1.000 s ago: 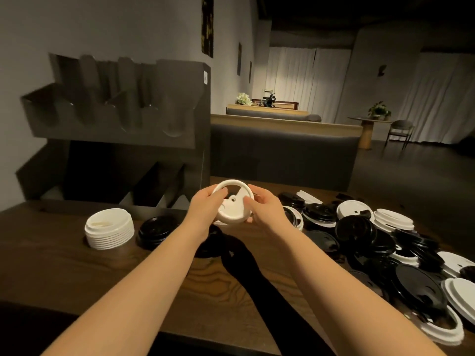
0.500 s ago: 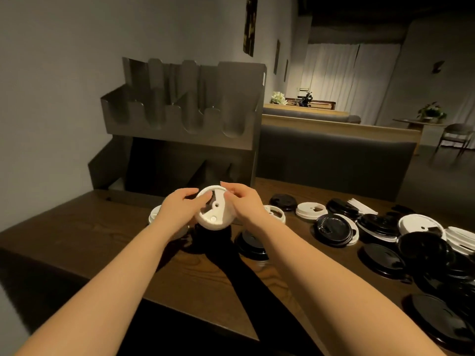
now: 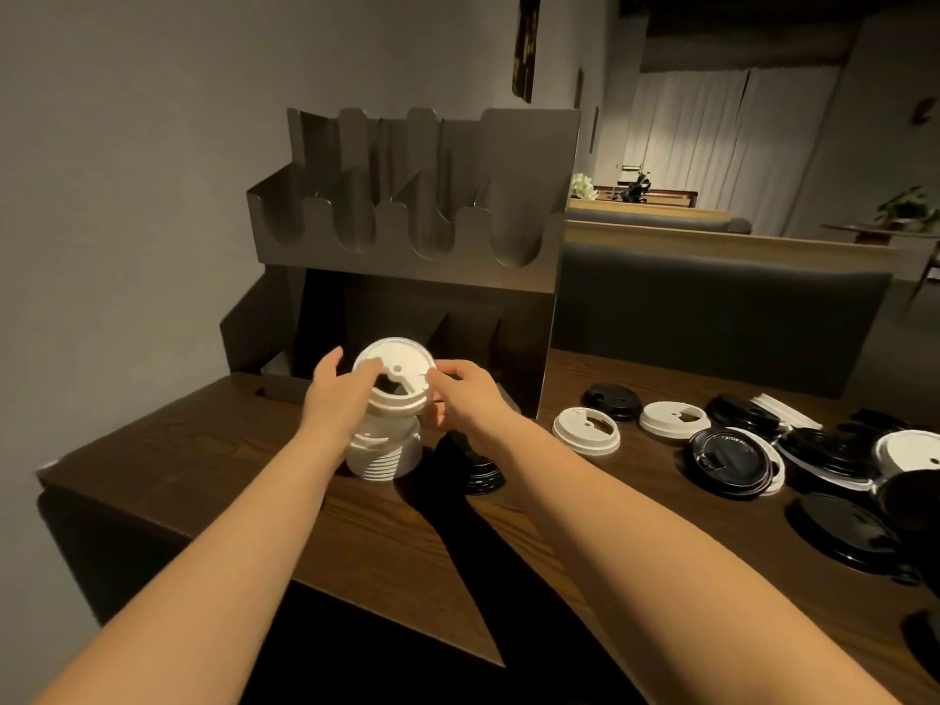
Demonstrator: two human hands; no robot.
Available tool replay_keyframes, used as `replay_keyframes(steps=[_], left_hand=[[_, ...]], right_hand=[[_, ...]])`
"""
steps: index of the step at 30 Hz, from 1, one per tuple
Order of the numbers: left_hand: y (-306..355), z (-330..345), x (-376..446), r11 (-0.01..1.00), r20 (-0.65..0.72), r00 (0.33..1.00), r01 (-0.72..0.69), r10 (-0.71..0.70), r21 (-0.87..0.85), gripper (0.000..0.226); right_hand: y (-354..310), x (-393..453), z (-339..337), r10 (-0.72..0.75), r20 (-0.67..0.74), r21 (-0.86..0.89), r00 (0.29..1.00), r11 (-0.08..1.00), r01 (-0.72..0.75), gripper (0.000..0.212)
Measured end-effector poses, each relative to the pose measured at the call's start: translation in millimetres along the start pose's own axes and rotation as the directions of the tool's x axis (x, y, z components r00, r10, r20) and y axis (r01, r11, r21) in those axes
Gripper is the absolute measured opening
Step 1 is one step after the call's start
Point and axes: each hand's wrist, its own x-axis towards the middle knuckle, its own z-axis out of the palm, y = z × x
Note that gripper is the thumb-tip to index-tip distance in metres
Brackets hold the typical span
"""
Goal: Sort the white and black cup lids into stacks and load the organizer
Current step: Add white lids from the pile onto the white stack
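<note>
Wooden surface (image 3: pixel 213 450) under both hands. Organizer (image 3: pixel 417 236) stands just beyond them, upper slots bare. Loose black and white lids (image 3: pixel 737 450) spread to the right of the right hand. White stack (image 3: pixel 384 457) directly below the hands, black stack (image 3: pixel 480 473) beside it. Left hand (image 3: pixel 338 399) and right hand (image 3: pixel 465 396) pinch one white lid (image 3: pixel 394 376) by its rim, above the white stack.

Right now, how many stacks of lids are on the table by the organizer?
2: a white stack under the white lid held by both hands, and a black stack just right of it, partly hidden by the right forearm.
</note>
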Motion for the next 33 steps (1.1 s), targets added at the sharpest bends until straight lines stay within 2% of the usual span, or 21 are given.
replay_keyframes(steps=[2, 4, 7, 12, 15, 18, 24, 33], left_hand=[[-6.0, -1.6, 10.6, 0.999, 0.059, 0.998, -0.028, 0.027, 0.016, 0.05], [-18.6, -1.6, 17.0, 0.989, 0.113, 0.993, -0.05, 0.034, 0.137, 0.045], [-35.7, 1.4, 20.7, 0.976, 0.114, 0.993, -0.05, 0.026, 0.21, 0.045], [-46.7, 6.8, 30.7, 0.983, 0.036, 0.999, 0.021, -0.028, 0.181, 0.041], [-52.4, 6.0, 34.5, 0.981, 0.012, 0.997, 0.075, -0.078, 0.18, 0.041], [-57.5, 7.9, 34.0, 0.978, 0.005, 0.998, 0.054, -0.056, 0.202, 0.042], [-59.5, 12.8, 23.8, 0.994, -0.026, 0.998, 0.059, -0.057, 0.087, 0.041], [-62.3, 16.2, 20.6, 0.997, -0.047, 0.998, 0.052, -0.049, 0.065, 0.042]], right_hand=[[1.5, 3.9, 7.5, 0.026, -0.036, -0.075, 0.999, 0.997, -0.028, 0.031], [6.0, 8.6, 9.7, 0.063, -0.062, -0.113, 0.996, 0.991, -0.07, 0.029], [12.5, 10.5, 9.6, 0.122, -0.025, -0.057, 0.992, 0.991, -0.123, 0.022], [28.2, 13.5, 12.1, -0.035, 0.034, -0.231, 0.999, 0.972, 0.042, 0.039], [35.0, 16.5, 11.3, -0.099, 0.076, -0.368, 0.992, 0.922, 0.12, 0.038], [39.0, 20.0, 11.2, -0.139, 0.109, -0.468, 0.984, 0.867, 0.174, 0.036], [46.0, 22.0, 10.3, -0.152, 0.091, -0.668, 0.984, 0.724, 0.173, 0.046], [46.0, 15.3, 6.0, -0.18, 0.181, -0.821, 0.967, 0.513, 0.249, 0.046]])
